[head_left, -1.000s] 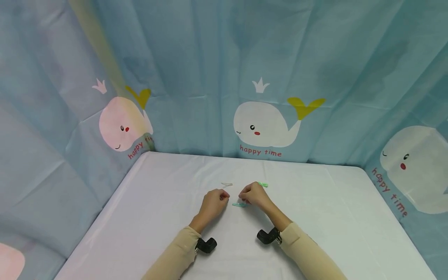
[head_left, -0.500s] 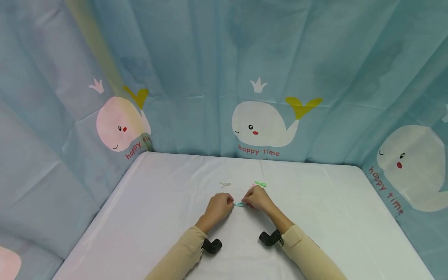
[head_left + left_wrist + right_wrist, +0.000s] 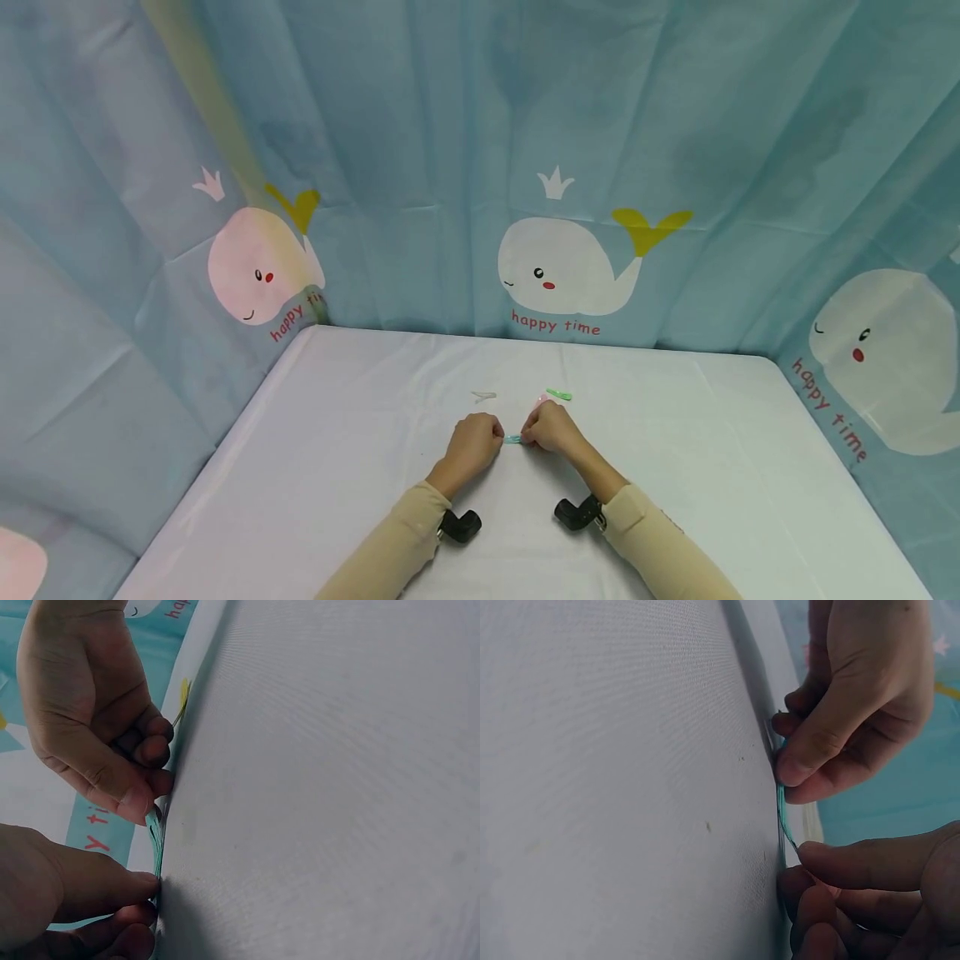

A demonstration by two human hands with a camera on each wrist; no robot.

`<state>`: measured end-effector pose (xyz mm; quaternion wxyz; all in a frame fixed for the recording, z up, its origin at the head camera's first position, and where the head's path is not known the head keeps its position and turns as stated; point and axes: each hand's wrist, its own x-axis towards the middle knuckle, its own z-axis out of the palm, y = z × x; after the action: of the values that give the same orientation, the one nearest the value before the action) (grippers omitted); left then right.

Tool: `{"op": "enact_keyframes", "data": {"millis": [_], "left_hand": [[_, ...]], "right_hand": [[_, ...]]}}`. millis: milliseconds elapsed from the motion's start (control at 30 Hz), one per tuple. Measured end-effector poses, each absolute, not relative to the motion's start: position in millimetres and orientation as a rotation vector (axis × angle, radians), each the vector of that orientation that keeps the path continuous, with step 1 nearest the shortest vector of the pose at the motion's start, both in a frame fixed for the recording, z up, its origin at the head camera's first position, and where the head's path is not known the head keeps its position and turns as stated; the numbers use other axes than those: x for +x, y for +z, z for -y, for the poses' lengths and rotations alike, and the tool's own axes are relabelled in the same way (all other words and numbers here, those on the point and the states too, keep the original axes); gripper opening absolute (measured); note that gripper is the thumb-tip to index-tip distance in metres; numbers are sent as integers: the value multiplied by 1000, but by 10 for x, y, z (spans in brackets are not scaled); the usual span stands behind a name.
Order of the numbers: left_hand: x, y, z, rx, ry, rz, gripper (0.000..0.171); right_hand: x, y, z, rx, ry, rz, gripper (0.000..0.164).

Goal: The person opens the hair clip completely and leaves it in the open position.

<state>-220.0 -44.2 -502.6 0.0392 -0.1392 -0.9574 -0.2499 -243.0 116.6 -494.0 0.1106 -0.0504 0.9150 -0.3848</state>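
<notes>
A small teal hair clip [image 3: 512, 439] is held low over the white table between both hands, one end in each. My left hand [image 3: 472, 446] pinches its left end between thumb and finger. My right hand [image 3: 555, 429] pinches the other end. Up close in the left wrist view, the clip [image 3: 156, 841] spans the short gap between the two sets of fingertips. In the right wrist view the thin clip [image 3: 781, 810] shows as a narrow strip, its ends covered by the fingers.
Beyond the hands lie a whitish clip [image 3: 483, 395] on the left and a green clip [image 3: 559, 394] on the right. A pink clip [image 3: 541, 400] is partly hidden behind the right hand. A blue whale-print curtain [image 3: 435, 267] surrounds the white table [image 3: 360, 400].
The left hand has moved right and taken hold of the clip's left end. The right hand has shifted slightly down and right, uncovering the pink clip and more of the green one.
</notes>
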Motion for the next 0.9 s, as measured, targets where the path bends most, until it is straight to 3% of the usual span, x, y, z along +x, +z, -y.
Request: {"op": "enact_keyframes", "data": {"millis": [900], "left_hand": [[-2247, -5057, 518, -488, -1027, 2938, 6]], "right_hand": [[-2489, -4946, -1275, -219, -1334, -2491, 6]]}}
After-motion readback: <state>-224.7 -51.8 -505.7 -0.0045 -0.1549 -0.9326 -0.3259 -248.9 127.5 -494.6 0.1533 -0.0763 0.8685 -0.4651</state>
